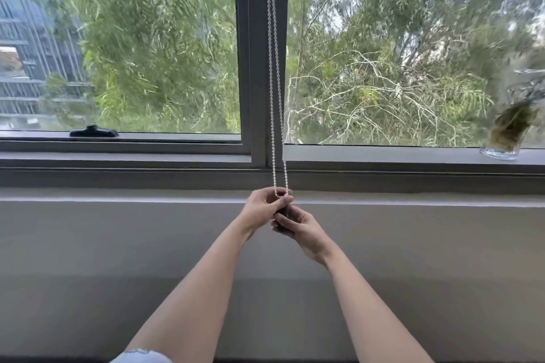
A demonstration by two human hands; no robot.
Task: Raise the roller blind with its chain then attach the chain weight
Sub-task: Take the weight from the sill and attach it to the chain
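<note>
Currently listed, item one: a white beaded chain of small plastic balls (276, 97), hanging as a two-strand loop down the grey vertical window frame post (256, 53); the strands run close together high above the hands and spread slightly before reaching them, the loop's bottom sitting at the fingertips. Item two: a small dark chain weight (284, 211), mostly hidden, visible only as a dark sliver between the two hands, directly under the loop's bottom. Item three: the left hand (264, 209), fingers curled and pinched at the foot of the chain loop, thumb across the top of the weight. Item four: the right hand (298, 227), just below and touching the left, fingers closed around the lower part of the weight. Both hands are together, clasped on the same piece; whether chain and weight are already joined cannot be told. Item five: a clear glass vase with dried greenish stems (505, 138), on the sill well to the right of the hands and above them. Item six: a black window latch handle (93, 131), on the lower sash well to the left of the hands. Item seven: a grey ledge (118, 200), level with the hands, running both ways.
</note>
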